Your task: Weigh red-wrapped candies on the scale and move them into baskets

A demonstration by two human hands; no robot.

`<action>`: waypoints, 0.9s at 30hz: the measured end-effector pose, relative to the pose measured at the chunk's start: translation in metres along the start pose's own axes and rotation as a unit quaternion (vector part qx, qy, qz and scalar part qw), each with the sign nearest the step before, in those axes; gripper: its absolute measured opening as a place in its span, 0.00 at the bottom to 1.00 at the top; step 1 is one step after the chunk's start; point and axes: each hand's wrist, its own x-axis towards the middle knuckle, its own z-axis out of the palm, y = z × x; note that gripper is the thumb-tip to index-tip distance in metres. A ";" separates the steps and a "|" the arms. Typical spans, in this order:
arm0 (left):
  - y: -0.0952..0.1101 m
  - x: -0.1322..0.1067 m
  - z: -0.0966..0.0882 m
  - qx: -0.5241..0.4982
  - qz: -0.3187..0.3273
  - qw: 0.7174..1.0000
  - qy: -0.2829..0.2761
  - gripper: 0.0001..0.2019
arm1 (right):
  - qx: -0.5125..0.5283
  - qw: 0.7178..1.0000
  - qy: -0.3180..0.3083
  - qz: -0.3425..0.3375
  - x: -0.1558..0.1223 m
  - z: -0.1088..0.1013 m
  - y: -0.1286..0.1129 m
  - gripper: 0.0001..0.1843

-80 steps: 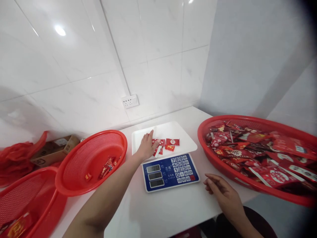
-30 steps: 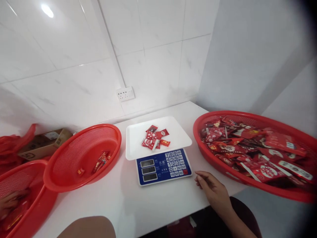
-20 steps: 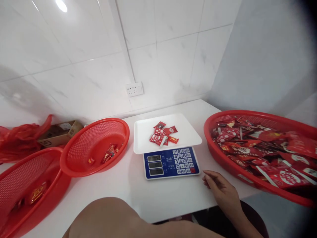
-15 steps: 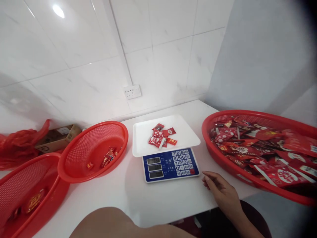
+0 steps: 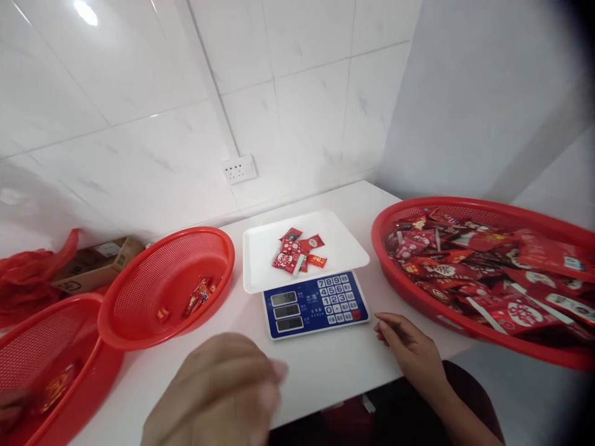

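Observation:
My left hand is raised over the front of the table, smeared by motion, with its fingers curled; I cannot tell whether it holds anything. My right hand rests beside the scale's lower right corner, fingers loosely closed and nothing visible in them. Between and beyond the hands stands a digital scale with a blue keypad and three displays. Its white tray carries a small heap of red-wrapped sweets. To the right, a big red basket is full of red packets.
A red basket on the left holds a few sweets. Another red basket overlaps it in front, with a blurred brownish shape at the frame edge. Behind are a cardboard box, a red plastic bag and a wall socket.
My left hand has come up into view at the front of the table, where a bare, blurred limb showed before. The view has shifted slightly; my right hand stays by the scale.

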 end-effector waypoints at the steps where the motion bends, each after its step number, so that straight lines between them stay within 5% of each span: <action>1: -0.013 -0.003 0.000 0.005 -0.013 1.000 -0.016 0.16 | -0.001 1.000 -0.001 -0.002 0.000 0.000 0.000 0.18; 5: -0.059 -0.023 0.007 0.037 -0.091 0.994 -0.051 0.13 | -0.018 1.000 -0.006 -0.006 0.000 0.001 0.002 0.19; 9: -0.082 -0.045 0.030 0.048 -0.109 0.988 -0.100 0.07 | -0.033 0.999 -0.014 -0.012 -0.001 0.002 0.003 0.20; 17: -0.089 -0.080 0.076 -0.037 -0.020 0.962 -0.269 0.07 | -0.038 0.999 -0.019 -0.011 0.001 0.005 -0.008 0.20; 22: -0.093 -0.092 0.084 -0.067 -0.038 0.952 -0.296 0.07 | -0.088 0.994 -0.006 -0.057 0.011 0.009 -0.036 0.17; 27: -0.093 -0.099 0.087 -0.091 -0.052 0.952 -0.287 0.06 | -0.173 0.966 -0.025 -0.190 0.039 0.023 -0.084 0.13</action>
